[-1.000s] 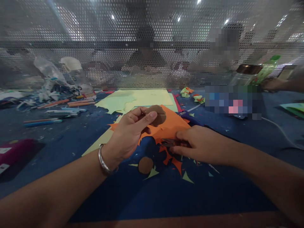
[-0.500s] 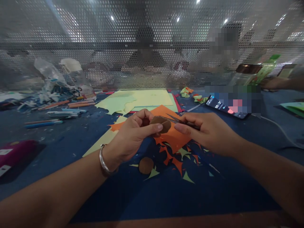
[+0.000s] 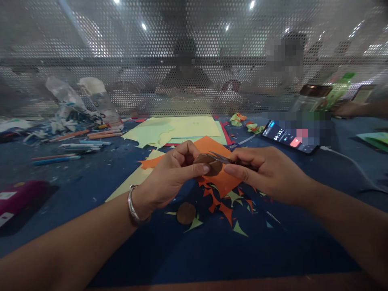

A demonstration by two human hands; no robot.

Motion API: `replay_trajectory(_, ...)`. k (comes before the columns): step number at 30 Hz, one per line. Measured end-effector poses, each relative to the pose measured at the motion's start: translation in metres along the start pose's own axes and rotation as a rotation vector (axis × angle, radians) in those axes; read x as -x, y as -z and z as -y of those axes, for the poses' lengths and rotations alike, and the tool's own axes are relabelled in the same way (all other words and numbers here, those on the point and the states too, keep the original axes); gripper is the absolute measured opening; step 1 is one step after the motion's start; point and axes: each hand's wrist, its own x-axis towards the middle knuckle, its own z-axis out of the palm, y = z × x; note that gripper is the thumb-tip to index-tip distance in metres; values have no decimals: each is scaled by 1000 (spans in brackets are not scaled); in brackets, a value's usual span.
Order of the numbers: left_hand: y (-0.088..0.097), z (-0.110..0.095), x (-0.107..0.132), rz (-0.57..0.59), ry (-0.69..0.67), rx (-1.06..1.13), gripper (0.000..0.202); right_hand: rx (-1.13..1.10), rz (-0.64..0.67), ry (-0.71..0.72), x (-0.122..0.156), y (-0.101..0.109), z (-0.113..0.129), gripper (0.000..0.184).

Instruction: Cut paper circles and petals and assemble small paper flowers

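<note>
Pinched between the thumb and fingers of my left hand (image 3: 178, 169) is a rounded brown cardboard piece (image 3: 215, 166). My right hand (image 3: 263, 169) is closed around a small pair of scissors (image 3: 222, 159), whose blades lie at the upper right edge of the cardboard. I cannot tell whether the blades are cutting into it. Behind and below the hands lies a sheet of orange paper (image 3: 226, 182). A second brown cardboard disc (image 3: 186, 213) rests on the blue table nearer to me, partly over pale green scraps.
Orange and green paper scraps (image 3: 226, 212) litter the table below the hands. Pale yellow sheets (image 3: 194, 125) lie at the back. A lit phone (image 3: 287, 137) is to the right, markers (image 3: 57, 159) and a bottle (image 3: 103, 105) to the left. A perforated metal screen (image 3: 136, 72) stands behind.
The scissor blades have come closer together at the cardboard's edge. The cardboard has tilted and shifted slightly right and down in my left hand. The loose disc has stayed in place.
</note>
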Motion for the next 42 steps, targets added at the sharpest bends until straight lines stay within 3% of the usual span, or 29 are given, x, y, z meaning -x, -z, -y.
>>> replay_trajectory(21,-1,-1,1,54,-33,56,27,-81,24,-14,2,3,6,39)
replay_trajectory(42,1,2,1,40,-2,-23,28,-56,50,9,0,4,3,39)
